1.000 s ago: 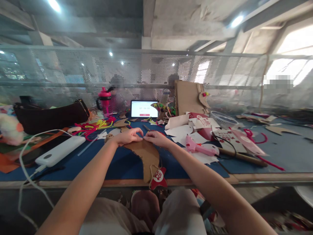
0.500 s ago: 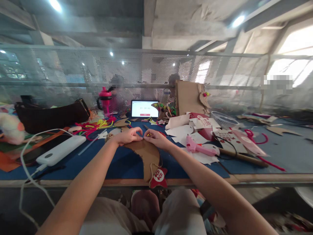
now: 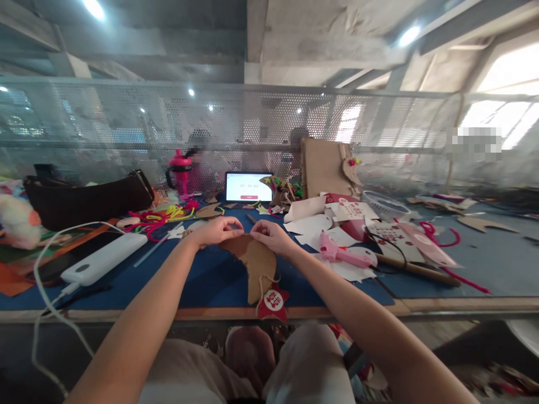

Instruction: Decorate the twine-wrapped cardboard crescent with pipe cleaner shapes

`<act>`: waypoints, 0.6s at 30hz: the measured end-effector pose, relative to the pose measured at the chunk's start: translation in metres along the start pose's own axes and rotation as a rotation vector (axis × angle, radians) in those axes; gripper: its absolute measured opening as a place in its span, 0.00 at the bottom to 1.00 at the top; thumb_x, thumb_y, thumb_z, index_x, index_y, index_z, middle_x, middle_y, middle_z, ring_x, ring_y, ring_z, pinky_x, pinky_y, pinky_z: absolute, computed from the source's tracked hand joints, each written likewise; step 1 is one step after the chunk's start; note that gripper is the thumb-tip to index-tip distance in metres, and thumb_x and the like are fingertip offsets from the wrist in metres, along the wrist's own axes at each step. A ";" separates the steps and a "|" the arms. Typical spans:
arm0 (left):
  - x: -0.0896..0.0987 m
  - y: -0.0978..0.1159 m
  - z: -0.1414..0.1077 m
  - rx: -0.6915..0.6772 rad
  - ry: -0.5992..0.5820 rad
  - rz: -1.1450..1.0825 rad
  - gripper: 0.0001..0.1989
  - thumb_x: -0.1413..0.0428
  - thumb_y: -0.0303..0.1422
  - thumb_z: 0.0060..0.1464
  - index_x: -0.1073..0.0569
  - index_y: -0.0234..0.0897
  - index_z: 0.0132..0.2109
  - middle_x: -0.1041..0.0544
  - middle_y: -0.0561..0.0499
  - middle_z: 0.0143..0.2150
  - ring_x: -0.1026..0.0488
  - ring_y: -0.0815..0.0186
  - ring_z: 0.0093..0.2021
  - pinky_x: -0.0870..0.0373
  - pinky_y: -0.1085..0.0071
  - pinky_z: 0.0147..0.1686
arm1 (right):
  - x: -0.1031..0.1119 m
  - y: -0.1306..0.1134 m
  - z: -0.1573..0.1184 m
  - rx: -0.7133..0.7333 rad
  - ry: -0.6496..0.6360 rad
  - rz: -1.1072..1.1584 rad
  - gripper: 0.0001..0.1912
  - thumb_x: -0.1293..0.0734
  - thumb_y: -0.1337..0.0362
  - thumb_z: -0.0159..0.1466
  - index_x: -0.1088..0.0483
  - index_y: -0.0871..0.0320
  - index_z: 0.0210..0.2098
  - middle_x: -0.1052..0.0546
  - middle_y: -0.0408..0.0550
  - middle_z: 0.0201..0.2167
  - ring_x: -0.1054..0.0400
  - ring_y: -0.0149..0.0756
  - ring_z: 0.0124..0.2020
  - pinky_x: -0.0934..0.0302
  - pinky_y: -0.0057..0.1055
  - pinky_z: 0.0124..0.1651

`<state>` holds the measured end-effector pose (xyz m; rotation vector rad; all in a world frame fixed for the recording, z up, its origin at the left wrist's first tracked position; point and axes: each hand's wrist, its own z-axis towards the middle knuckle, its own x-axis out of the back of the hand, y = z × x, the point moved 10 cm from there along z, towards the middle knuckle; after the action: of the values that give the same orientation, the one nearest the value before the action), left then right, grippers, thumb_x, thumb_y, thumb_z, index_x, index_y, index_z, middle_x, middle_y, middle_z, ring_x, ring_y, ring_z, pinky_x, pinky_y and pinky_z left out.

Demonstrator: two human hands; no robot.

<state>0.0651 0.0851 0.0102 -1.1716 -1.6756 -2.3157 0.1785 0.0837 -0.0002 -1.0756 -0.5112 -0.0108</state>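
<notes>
A curved brown cardboard piece (image 3: 257, 269) is held upright over the blue mat at the table's front. My left hand (image 3: 219, 231) pinches its upper left edge. At the top, a little to the right, my right hand (image 3: 269, 235) grips the same cardboard, fingers pressed together. The two hands are slightly apart. From the cardboard's lower right, a red star-shaped tag (image 3: 273, 302) with a white round centre hangs on twine, near the table's front edge.
A pink glue gun (image 3: 345, 252) lies on white paper scraps at the right, beside a wooden stick (image 3: 421, 271). A white power bank (image 3: 105, 258) with a cable is at the left. Behind stand a lit tablet (image 3: 249, 187), a pink bottle (image 3: 182, 175) and a cardboard panel (image 3: 324, 168).
My hands have moved slightly apart at the fingertips. The cardboard piece has shifted and turned a little, and the red tag hangs slightly higher.
</notes>
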 end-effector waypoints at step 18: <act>0.038 -0.012 -0.005 0.044 0.657 -0.119 0.39 0.39 0.49 0.41 0.40 0.35 0.57 0.29 0.40 0.50 0.31 0.66 0.33 0.37 0.71 0.32 | 0.044 -0.012 -0.003 0.170 0.364 -0.100 0.10 0.39 0.56 0.59 0.38 0.56 0.32 0.30 0.43 0.25 0.36 0.32 0.26 0.44 0.28 0.30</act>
<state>0.0297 0.0996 0.0232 -0.2401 -1.5451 -2.3378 0.2157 0.0854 0.0268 -0.8557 -0.2309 -0.2434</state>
